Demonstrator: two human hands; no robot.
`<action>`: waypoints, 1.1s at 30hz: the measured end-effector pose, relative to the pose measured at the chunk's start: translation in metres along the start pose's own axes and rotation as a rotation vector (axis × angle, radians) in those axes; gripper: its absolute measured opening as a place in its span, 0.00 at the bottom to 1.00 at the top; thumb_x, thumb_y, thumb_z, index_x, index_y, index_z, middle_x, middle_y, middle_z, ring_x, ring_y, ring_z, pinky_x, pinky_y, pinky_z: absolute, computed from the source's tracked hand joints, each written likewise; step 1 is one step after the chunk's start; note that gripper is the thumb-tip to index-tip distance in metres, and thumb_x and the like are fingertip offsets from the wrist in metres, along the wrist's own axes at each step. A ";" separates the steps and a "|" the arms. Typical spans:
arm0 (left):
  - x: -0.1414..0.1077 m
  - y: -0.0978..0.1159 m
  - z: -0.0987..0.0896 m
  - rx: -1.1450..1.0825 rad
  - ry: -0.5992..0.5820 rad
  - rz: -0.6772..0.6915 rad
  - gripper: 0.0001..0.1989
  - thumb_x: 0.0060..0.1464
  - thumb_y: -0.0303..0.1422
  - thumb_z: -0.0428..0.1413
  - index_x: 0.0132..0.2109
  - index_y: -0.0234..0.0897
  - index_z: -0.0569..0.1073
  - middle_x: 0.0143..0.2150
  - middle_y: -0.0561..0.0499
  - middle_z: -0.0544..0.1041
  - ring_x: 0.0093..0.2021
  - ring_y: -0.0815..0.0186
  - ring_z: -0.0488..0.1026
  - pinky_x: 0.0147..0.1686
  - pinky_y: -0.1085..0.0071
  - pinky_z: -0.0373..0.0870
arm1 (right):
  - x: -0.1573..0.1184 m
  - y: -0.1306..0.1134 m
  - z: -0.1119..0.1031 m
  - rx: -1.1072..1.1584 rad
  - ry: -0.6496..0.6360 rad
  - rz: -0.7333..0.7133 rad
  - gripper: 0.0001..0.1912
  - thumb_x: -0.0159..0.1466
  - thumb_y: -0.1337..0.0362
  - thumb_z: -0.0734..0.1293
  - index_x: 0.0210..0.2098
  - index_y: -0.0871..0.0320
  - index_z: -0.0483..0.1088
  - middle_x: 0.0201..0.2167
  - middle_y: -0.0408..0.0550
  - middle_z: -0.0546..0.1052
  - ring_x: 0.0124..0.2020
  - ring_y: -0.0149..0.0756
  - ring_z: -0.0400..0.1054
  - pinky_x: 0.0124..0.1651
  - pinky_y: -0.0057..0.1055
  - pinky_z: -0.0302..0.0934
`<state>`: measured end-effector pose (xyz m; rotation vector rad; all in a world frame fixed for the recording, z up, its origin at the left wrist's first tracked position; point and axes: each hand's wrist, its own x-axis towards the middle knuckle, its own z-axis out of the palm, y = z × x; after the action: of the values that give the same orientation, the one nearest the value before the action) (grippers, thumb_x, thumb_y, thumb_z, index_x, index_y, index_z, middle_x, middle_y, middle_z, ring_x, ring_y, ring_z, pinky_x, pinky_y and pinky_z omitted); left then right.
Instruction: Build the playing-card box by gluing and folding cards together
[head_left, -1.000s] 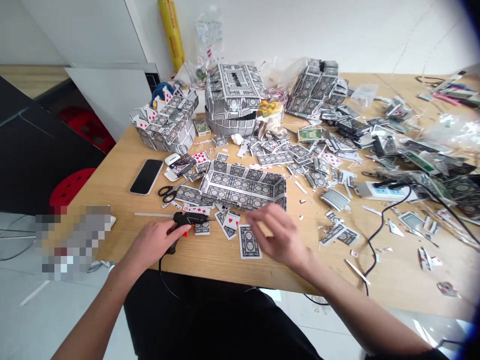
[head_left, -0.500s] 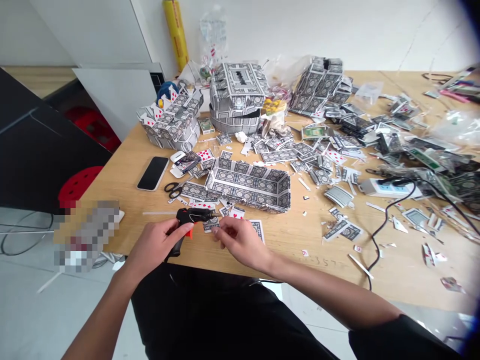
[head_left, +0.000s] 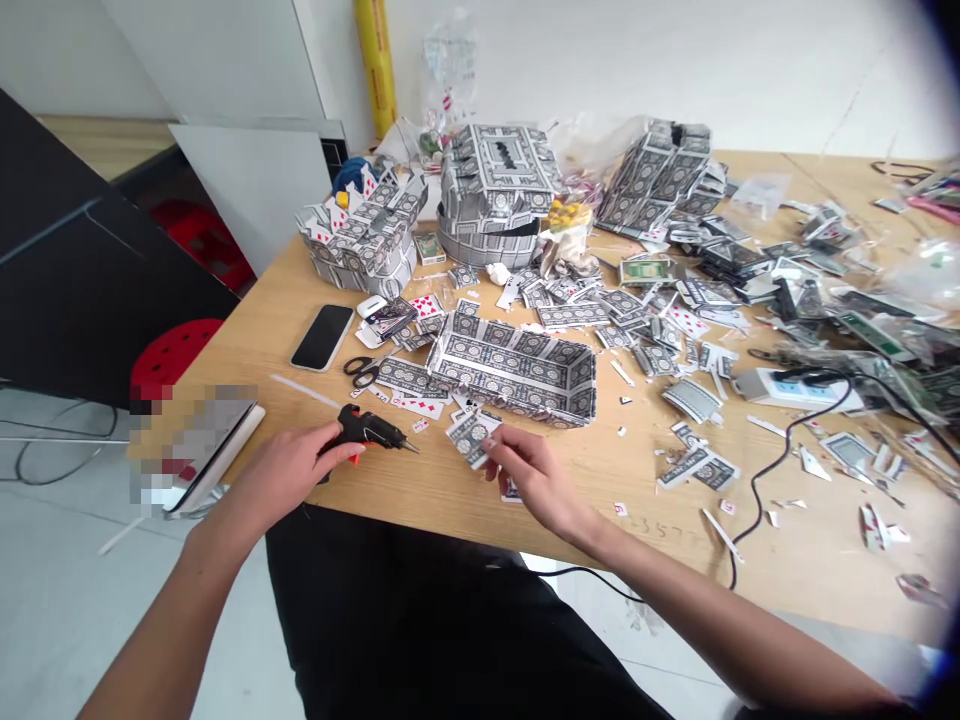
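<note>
My left hand [head_left: 300, 462] is closed around a black hot glue gun [head_left: 369, 430] with an orange trigger, its metal nozzle pointing right, low over the table's front edge. Between the thumb and fingers of my right hand [head_left: 529, 470] is a playing card piece [head_left: 472, 437], patterned back upward. The glue gun's tip and the card piece are apart. Just beyond my hands stands an open rectangular tray [head_left: 517, 370] built from playing cards. Another card lies partly hidden beneath my right hand.
Scissors [head_left: 363, 372] and a phone [head_left: 322, 337] lie to the left. Card-built boxes [head_left: 499, 185] stand at the back. Cut cards and scraps [head_left: 697, 470] cover the right side, where a power strip [head_left: 795, 388] trails a black cable [head_left: 759, 470].
My right hand has drawn the card piece rightward, away from the nozzle. The glue gun has moved slightly left and tilted down. The view has shifted a little.
</note>
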<state>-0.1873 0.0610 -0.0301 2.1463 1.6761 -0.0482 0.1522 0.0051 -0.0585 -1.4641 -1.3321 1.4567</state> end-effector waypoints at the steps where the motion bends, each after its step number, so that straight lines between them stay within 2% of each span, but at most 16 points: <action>1: 0.001 -0.005 0.001 0.060 0.001 0.008 0.27 0.68 0.61 0.46 0.39 0.45 0.74 0.33 0.49 0.81 0.36 0.53 0.78 0.34 0.65 0.61 | -0.001 0.002 -0.004 -0.011 0.008 0.003 0.21 0.73 0.47 0.63 0.30 0.55 0.70 0.26 0.43 0.75 0.25 0.32 0.69 0.30 0.31 0.61; 5: 0.002 -0.022 0.002 0.275 0.023 -0.016 0.25 0.69 0.58 0.47 0.40 0.43 0.74 0.42 0.45 0.83 0.44 0.49 0.80 0.34 0.64 0.61 | -0.005 0.005 -0.013 -0.056 0.012 -0.010 0.24 0.72 0.46 0.65 0.26 0.54 0.68 0.23 0.43 0.74 0.26 0.34 0.70 0.32 0.32 0.60; 8: 0.003 -0.028 0.001 0.320 0.037 -0.025 0.24 0.68 0.57 0.49 0.38 0.42 0.74 0.44 0.45 0.82 0.43 0.50 0.79 0.34 0.63 0.61 | -0.008 0.003 -0.012 -0.035 -0.025 -0.035 0.26 0.73 0.43 0.66 0.26 0.55 0.69 0.24 0.44 0.75 0.27 0.34 0.71 0.34 0.32 0.61; 12: 0.003 -0.031 0.002 0.208 0.078 -0.015 0.25 0.66 0.59 0.50 0.35 0.43 0.70 0.41 0.47 0.82 0.39 0.54 0.76 0.34 0.64 0.59 | -0.010 -0.001 -0.007 0.003 -0.105 -0.076 0.28 0.74 0.40 0.65 0.30 0.57 0.74 0.27 0.45 0.77 0.30 0.35 0.72 0.37 0.33 0.64; 16: 0.002 -0.033 0.003 0.069 0.142 -0.026 0.25 0.63 0.61 0.54 0.35 0.45 0.68 0.37 0.48 0.81 0.37 0.54 0.73 0.35 0.64 0.58 | -0.011 -0.005 -0.004 -0.002 -0.142 -0.094 0.30 0.74 0.38 0.65 0.32 0.57 0.75 0.29 0.47 0.79 0.30 0.35 0.73 0.37 0.33 0.66; 22: -0.002 -0.033 -0.001 -0.029 0.146 -0.025 0.25 0.61 0.60 0.56 0.31 0.44 0.69 0.42 0.46 0.83 0.41 0.53 0.75 0.39 0.62 0.64 | -0.010 -0.007 -0.002 -0.004 -0.179 -0.104 0.30 0.74 0.37 0.64 0.32 0.57 0.76 0.30 0.48 0.81 0.30 0.34 0.73 0.37 0.33 0.67; 25: -0.012 -0.014 -0.005 -0.029 0.251 -0.029 0.24 0.63 0.59 0.55 0.33 0.44 0.71 0.40 0.46 0.81 0.40 0.54 0.75 0.39 0.62 0.66 | -0.010 -0.007 0.001 0.009 -0.183 -0.101 0.29 0.75 0.38 0.64 0.32 0.56 0.76 0.30 0.47 0.81 0.31 0.34 0.72 0.37 0.32 0.67; 28: -0.025 0.027 -0.001 -0.218 0.311 0.065 0.20 0.67 0.54 0.55 0.39 0.43 0.75 0.39 0.48 0.81 0.40 0.58 0.76 0.42 0.64 0.70 | -0.013 -0.008 0.006 0.019 -0.213 -0.098 0.27 0.75 0.40 0.65 0.33 0.56 0.76 0.31 0.47 0.81 0.31 0.34 0.72 0.37 0.32 0.66; 31: -0.032 0.070 0.012 -0.521 0.147 0.151 0.20 0.62 0.51 0.63 0.52 0.43 0.79 0.44 0.48 0.83 0.41 0.60 0.79 0.42 0.66 0.75 | -0.020 -0.012 0.010 -0.023 -0.279 -0.122 0.26 0.76 0.42 0.64 0.35 0.56 0.77 0.31 0.46 0.81 0.31 0.34 0.71 0.36 0.31 0.64; 33: -0.032 0.087 0.019 -0.651 0.056 0.144 0.16 0.62 0.50 0.65 0.45 0.42 0.79 0.38 0.51 0.83 0.36 0.62 0.77 0.39 0.67 0.75 | -0.025 -0.016 0.009 -0.075 -0.313 -0.155 0.26 0.77 0.42 0.64 0.36 0.56 0.78 0.31 0.45 0.81 0.31 0.34 0.71 0.36 0.32 0.63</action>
<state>-0.1100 0.0088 -0.0124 1.7610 1.3126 0.5290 0.1441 -0.0164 -0.0381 -1.1805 -1.6656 1.5931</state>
